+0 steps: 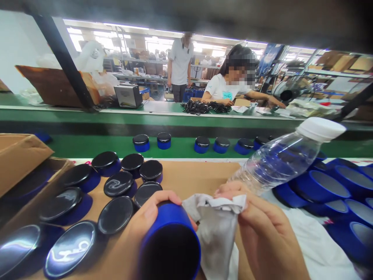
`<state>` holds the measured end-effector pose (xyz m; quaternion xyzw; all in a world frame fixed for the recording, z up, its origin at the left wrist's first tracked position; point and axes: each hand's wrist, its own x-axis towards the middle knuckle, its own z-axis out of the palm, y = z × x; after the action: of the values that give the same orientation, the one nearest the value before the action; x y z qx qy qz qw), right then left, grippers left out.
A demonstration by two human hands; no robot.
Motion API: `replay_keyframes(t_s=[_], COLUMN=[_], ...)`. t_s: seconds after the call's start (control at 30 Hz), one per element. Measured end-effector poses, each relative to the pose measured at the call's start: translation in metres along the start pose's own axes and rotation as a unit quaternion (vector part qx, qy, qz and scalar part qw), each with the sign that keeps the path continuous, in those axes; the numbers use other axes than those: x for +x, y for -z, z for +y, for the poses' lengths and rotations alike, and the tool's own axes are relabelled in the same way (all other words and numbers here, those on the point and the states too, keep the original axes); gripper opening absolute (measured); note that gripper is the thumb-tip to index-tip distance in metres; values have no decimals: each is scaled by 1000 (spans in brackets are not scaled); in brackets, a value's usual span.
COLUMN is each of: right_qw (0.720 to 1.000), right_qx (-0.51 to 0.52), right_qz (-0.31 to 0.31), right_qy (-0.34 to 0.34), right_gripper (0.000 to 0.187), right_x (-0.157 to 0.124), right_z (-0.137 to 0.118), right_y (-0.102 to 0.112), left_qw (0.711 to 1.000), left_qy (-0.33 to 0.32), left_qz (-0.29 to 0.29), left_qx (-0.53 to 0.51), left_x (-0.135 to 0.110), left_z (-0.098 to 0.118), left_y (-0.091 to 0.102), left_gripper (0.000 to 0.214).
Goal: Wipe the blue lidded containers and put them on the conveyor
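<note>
You are in a factory: a long green belt (96, 146) carries blue tubs (164, 140) past workers (230, 87)

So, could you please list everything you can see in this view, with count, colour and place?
Blue cup: one, blue, open end toward the camera, in the left hand.
Cloth: one, grey, in the right hand.
Water bottle: one, clear with white cap, tilted, behind the right hand.
Lidded jars: about ten, blue with black lids, left on the brown worktop.
Open cups: several, blue, stacked at right.
Jars on conveyor: about six, blue and black, on the green belt.
Cardboard box: one, brown, far left.
Co-workers: two, white shirts, beyond the belt.
Left hand: grips the cup.
Right hand: pinches the cloth.
</note>
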<state>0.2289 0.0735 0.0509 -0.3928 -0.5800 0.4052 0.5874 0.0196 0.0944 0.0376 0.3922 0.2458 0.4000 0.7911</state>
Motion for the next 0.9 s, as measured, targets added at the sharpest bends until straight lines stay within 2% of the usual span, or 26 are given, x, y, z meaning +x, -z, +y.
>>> replay_keyframes(t_s=[0.1, 0.23, 0.33, 0.4, 0.47, 0.57, 0.67, 0.73, 0.77, 0.8, 0.9], right_qw=[999, 999, 998, 985, 954, 875, 801, 769, 765, 777, 863], right_qx=[37, 34, -57, -135, -219, -358, -476, -511, -511, -495, -387], right_qz=[2, 8, -11, -7, 26, 58, 12, -31, -43, -46, -11], right_qy=[-27, -17, 36, 111, 204, 321, 363, 383, 389, 387, 325], right_gripper=[21, 22, 23, 26, 27, 26, 31, 32, 28, 23, 19], right_x=[-1, -2, -6, -10, -13, -14, -11, -8, -7, -6, -4], right_z=[-1, -2, -1, 2, 7, 12, 4, -5, -9, -12, -13], right_y=[-2, -5, -13, -22, -33, -40, -28, -15, -9, -4, 1], left_qw=[1000, 999, 998, 993, 988, 982, 976, 971, 968, 965, 963], left_qy=[7, 0, -20, -28, -8, 13, -5, -6, -8, -9, -12], left_qz=[8, 32, 60, 100, 131, 141, 127, 148, 165, 180, 194], left_qx=[-20, -6, 30, 60, 78, 126, 175, 186, 190, 192, 189], left_x=[-3, -1, 2, 1, -1, -4, -5, -5, -5, -4, -3], left_z=[-1, 1, 4, 7, 6, 1, -4, -4, -3, -1, 3], left_y=[-2, -5, -12, -19, -23, -23, -17, -13, -12, -12, -11], left_gripper=[27, 26, 28, 29, 33, 25, 25, 24, 23, 23, 23])
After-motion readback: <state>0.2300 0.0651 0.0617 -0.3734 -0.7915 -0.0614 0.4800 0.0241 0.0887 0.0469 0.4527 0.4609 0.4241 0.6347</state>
